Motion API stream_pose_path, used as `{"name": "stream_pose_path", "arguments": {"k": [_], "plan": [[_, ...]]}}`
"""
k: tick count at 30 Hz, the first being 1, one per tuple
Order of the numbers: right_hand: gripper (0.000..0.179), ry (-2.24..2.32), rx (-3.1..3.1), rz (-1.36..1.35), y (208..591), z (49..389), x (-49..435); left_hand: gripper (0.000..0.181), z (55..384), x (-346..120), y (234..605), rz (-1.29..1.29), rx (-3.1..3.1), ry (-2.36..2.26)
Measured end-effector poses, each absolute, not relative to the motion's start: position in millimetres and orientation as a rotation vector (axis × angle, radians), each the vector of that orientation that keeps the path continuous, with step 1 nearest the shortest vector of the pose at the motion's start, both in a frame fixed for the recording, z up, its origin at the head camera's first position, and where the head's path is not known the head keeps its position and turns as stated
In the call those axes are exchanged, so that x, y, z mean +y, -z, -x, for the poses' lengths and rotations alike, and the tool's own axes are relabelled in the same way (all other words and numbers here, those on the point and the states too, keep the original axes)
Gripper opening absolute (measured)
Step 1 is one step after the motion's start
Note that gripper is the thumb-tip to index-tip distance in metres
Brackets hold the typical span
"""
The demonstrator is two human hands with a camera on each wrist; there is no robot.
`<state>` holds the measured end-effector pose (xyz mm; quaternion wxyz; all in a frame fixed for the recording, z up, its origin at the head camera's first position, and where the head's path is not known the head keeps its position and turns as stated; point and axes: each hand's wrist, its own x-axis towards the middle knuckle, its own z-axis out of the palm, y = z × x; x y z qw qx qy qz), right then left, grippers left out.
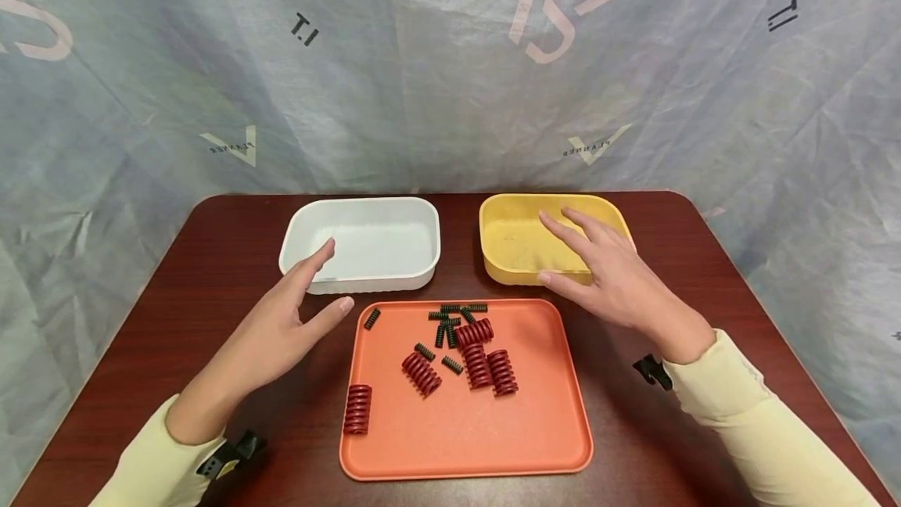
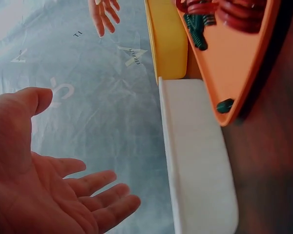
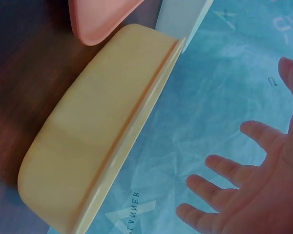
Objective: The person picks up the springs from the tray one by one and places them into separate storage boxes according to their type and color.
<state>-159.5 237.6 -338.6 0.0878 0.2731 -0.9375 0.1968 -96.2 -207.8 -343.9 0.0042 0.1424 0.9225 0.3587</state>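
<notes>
My left hand (image 1: 278, 331), fingers spread and holding nothing, hovers left of the orange tray (image 1: 521, 436) and overlaps the near left of the white bin (image 1: 366, 285) in the head view. Opposite it, my right hand (image 1: 612, 272) is held over the near right side of the yellow bin (image 1: 517, 276), its fingers extended and grasping nothing. Several thick red springs (image 1: 475, 366) lie on the tray, one apart by its left edge. Small dark green springs (image 1: 450, 323) cluster toward the tray's far side, with a few scattered singly. Both bins show bare floors.
The dark red-brown table (image 1: 162, 335) carries the tray in front and both bins behind it. A grey printed cloth (image 1: 422, 84) hangs behind the far table edge and along both sides. Black straps (image 1: 228, 456) sit at the cuffs of the pale yellow sleeves (image 1: 739, 390).
</notes>
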Motion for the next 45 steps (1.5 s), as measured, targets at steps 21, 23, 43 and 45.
{"name": "stream_pose_path", "arguments": {"k": [21,23,43,45], "plan": [[0.081,-0.684,-2.792,-0.853,350.6,133.0,235.6,0.079,85.1,-216.0,384.9,-0.152,2.500,-1.398],[0.081,-0.732,-2.800,-0.861,352.1,130.9,235.2,0.080,85.3,-215.6,389.7,-0.132,2.435,-1.438],[0.075,-1.020,-2.854,-0.901,364.6,115.3,229.0,0.078,91.3,-207.2,415.4,-0.066,2.105,-1.676],[0.073,-1.040,-2.862,-0.902,366.9,114.3,228.2,0.077,91.3,-205.8,415.8,-0.059,2.104,-1.673]]}}
